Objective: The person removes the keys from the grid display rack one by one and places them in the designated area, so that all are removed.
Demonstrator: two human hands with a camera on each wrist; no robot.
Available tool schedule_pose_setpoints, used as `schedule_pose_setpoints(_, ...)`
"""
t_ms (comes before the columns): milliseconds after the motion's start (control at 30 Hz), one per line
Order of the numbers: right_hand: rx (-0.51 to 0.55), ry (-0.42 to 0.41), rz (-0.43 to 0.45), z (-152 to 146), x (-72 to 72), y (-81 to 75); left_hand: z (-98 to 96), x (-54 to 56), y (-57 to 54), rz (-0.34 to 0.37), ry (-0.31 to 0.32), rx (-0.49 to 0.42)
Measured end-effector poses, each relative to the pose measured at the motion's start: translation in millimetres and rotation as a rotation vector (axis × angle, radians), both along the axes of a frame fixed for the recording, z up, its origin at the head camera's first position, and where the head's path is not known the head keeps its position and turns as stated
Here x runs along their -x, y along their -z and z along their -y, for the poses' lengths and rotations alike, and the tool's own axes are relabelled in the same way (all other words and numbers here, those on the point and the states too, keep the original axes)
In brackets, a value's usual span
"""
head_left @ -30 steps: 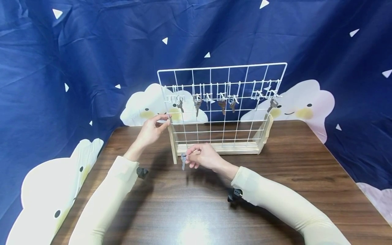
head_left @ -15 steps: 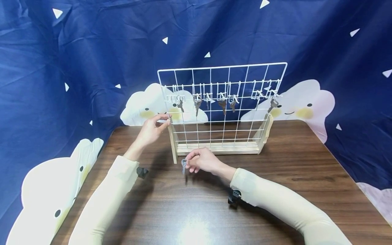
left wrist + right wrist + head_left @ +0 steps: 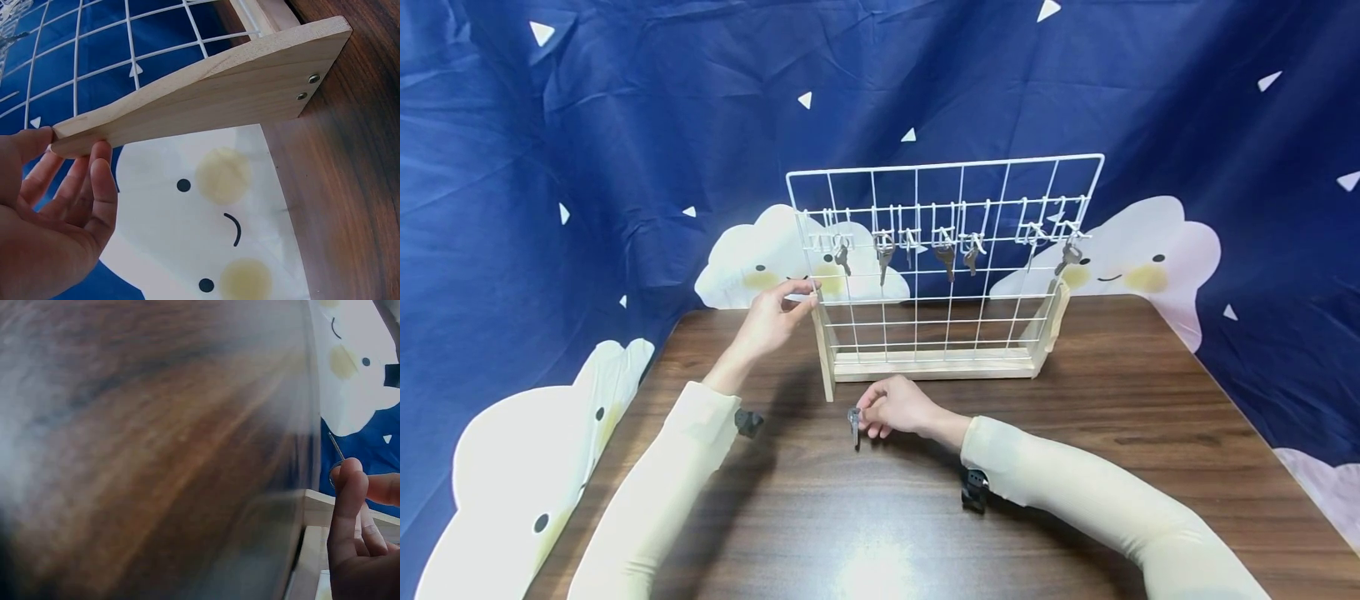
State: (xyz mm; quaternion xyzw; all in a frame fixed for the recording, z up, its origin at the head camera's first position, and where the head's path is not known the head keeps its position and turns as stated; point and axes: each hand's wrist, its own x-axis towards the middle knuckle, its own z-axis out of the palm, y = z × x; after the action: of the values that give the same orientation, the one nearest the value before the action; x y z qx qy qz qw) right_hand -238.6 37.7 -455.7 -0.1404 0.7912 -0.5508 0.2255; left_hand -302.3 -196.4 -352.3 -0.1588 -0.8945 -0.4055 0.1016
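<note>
A white wire grid rack (image 3: 915, 298) on a wooden stand faces me, with several keys (image 3: 944, 258) hanging from its hooks. My left hand (image 3: 772, 318) grips the upper end of the rack's left wooden side panel (image 3: 200, 94), thumb on one face and fingertips on the other. In front of the rack's lower left, just above the table, my right hand (image 3: 898, 407) pinches a key (image 3: 854, 427) by its ring between thumb and finger. The key's blade points down in the head view; the right wrist view shows its thin shank (image 3: 336, 446) beyond the fingertips.
The brown wooden table (image 3: 1045, 517) spreads in front of and around the rack. A blue curtain (image 3: 700, 100) with white clouds and triangles hangs behind it. The rack's right wooden side panel (image 3: 1051, 325) stands beyond my right hand.
My right hand has moved down and toward me with the key, away from the rack's base toward the tabletop. My left hand has stayed on the side panel.
</note>
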Motion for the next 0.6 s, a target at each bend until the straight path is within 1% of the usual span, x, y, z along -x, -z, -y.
schedule_pose_setpoints(133,-0.018,-0.005,0.011,-0.1,-0.8,4.7,-0.1,-0.3,-0.1,-0.005,0.001,0.001)
schedule_pose_setpoints(600,-0.046,0.002,0.04,-0.4,-1.2,9.1,-0.7,-1.1,-0.5,0.004,0.001,-0.005)
